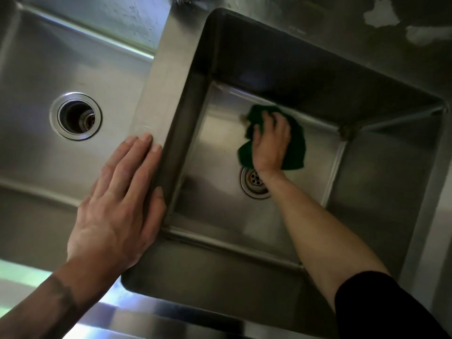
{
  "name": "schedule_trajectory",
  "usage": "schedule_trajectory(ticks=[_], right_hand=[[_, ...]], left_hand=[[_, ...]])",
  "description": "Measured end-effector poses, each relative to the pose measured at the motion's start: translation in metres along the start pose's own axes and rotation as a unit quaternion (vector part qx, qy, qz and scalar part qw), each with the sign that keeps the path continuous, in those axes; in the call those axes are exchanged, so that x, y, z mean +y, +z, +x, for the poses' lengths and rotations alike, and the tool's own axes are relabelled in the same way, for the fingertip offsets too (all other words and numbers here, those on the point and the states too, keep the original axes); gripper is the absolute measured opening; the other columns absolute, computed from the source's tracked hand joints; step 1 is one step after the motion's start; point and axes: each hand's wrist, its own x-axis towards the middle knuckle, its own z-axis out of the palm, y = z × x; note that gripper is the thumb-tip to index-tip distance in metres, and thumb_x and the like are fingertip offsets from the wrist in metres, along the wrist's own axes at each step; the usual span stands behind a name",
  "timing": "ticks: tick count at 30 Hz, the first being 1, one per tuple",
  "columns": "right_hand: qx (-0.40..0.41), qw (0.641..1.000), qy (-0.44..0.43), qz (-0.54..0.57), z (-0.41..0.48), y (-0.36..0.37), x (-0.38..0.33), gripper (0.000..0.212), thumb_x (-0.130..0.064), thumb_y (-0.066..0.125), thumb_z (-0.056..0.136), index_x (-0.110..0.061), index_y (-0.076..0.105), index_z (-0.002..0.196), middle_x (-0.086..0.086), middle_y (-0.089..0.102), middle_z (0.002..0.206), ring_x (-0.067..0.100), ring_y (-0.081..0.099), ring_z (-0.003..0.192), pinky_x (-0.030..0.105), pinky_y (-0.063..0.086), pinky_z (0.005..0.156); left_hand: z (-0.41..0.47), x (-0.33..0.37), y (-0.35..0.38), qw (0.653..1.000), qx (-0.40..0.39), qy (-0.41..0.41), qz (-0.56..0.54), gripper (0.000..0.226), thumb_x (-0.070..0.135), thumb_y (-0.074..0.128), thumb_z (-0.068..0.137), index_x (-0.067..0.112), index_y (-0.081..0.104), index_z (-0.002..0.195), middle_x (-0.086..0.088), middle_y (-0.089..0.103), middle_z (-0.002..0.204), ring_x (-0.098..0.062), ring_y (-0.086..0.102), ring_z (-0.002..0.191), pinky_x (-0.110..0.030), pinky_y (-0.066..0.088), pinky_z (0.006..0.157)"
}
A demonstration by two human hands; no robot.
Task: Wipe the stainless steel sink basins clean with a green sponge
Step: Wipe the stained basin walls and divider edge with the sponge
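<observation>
Now right hand (pixel 270 143) grips green sponge (pixel 297 145) on basin floor (pixel 216 145); left hand (pixel 117 206) lies flat on divider (pixel 159 94).

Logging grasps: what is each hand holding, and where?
Right hand grips the sponge from above, fingers over its middle. Left hand, flat on the divider, holds nothing.

Green sponge (pixel 297 145): dark, thin, floppy & crumpled. It lay on the floor of the R basin (pixel 281 77) near the back wall, just past the R drain (pixel 254 183), gripped under the R hand (pixel 270 143). R basin: deep, square, stainless steel, dull & shadowed; small perforated drain partly hidden by the wrist. L basin (pixel 49 57): brighter steel w/ specks on the back wall, big open L drain (pixel 75 116) w/ shiny ring. Flat steel divider (pixel 159 89) sat btwn the two.
</observation>
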Motion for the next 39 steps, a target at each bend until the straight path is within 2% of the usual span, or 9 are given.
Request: schedule_trajectory(ticks=[4,6,12,16,18,22,30,35,39], right_hand=[[-0.103,0.977,-0.185,0.024,-0.004,-0.006,0.01,0.047,-0.021,0.065,0.098,-0.012,0.059,0.144,0.015,0.052,0.145,0.033,0.049,0.135,0.05,0.037,0.119],[-0.081,0.984,-0.157,0.011,0.009,-0.013,0.035,0.046,-0.022,0.064,0.099,-0.013,0.059,0.143,0.016,0.052,0.145,0.035,0.049,0.135,0.049,0.038,0.119],[0.053,0.994,0.097,-0.023,-0.004,-0.036,0.119,0.04,-0.023,0.059,0.1,-0.008,0.063,0.137,0.024,0.055,0.139,0.044,0.053,0.125,0.047,0.04,0.108],[0.065,0.98,0.186,-0.016,-0.042,-0.034,0.1,0.039,-0.02,0.058,0.099,-0.007,0.064,0.136,0.022,0.055,0.137,0.043,0.052,0.125,0.05,0.04,0.108],[0.052,0.985,0.167,-0.011,-0.064,-0.027,0.069,0.038,-0.021,0.057,0.1,-0.009,0.064,0.136,0.02,0.056,0.137,0.039,0.051,0.125,0.049,0.04,0.108],[-0.03,0.999,-0.029,0.031,-0.084,-0.018,0.031,0.036,-0.023,0.057,0.1,-0.009,0.067,0.131,0.016,0.059,0.13,0.034,0.051,0.118,0.05,0.047,0.102],[-0.105,0.99,-0.088,-0.039,-0.107,-0.028,0.041,0.05,-0.023,0.059,0.102,-0.01,0.052,0.149,0.017,0.047,0.151,0.034,0.041,0.14,0.049,0.035,0.121],[-0.17,0.985,-0.015,-0.014,-0.13,-0.026,0.018,0.044,-0.009,0.066,0.096,-0.003,0.059,0.139,0.021,0.058,0.136,0.039,0.056,0.12,0.051,0.048,0.105],[-0.249,0.963,0.064,0.085,-0.087,-0.043,0.026,0.032,-0.017,0.058,0.103,-0.007,0.063,0.133,0.016,0.063,0.13,0.033,0.06,0.116,0.035,0.047,0.094]], left_hand=[[0.0,0.001,0.0,1.0,0.004,-0.003,-0.003,0.056,0.018,0.05,0.105,0.0,0.045,0.157,-0.015,0.039,0.167,-0.034,0.036,0.157,-0.054,0.04,0.122],[0.001,0.001,0.001,1.0,0.006,0.0,-0.006,0.056,0.018,0.05,0.105,-0.001,0.045,0.157,-0.016,0.039,0.167,-0.034,0.036,0.157,-0.052,0.038,0.124],[0.0,0.001,-0.001,1.0,-0.003,-0.009,-0.003,0.056,0.02,0.048,0.106,0.001,0.044,0.158,-0.014,0.038,0.168,-0.033,0.034,0.158,-0.054,0.042,0.12],[-0.001,0.001,-0.001,1.0,-0.008,-0.012,-0.002,0.057,0.022,0.048,0.106,0.002,0.043,0.159,-0.013,0.036,0.169,-0.031,0.033,0.158,-0.057,0.045,0.117],[-0.001,0.001,0.0,1.0,-0.009,-0.013,-0.002,0.057,0.022,0.047,0.106,0.003,0.042,0.159,-0.012,0.036,0.169,-0.031,0.033,0.159,-0.056,0.044,0.118],[-0.001,0.0,0.0,1.0,-0.006,-0.009,-0.005,0.056,0.021,0.048,0.106,0.002,0.043,0.159,-0.014,0.038,0.168,-0.032,0.034,0.158,-0.055,0.042,0.12],[-0.001,0.002,-0.001,1.0,-0.006,-0.011,0.001,0.056,0.022,0.047,0.107,0.002,0.043,0.159,-0.014,0.037,0.168,-0.032,0.034,0.158,-0.054,0.043,0.119],[-0.001,0.001,-0.001,1.0,-0.007,-0.009,0.003,0.056,0.022,0.047,0.107,0.002,0.042,0.159,-0.015,0.037,0.169,-0.033,0.033,0.158,-0.053,0.042,0.12],[-0.001,0.0,-0.001,1.0,0.0,-0.005,0.007,0.055,0.021,0.048,0.107,0.002,0.043,0.159,-0.015,0.038,0.168,-0.033,0.034,0.157,-0.051,0.042,0.121]])
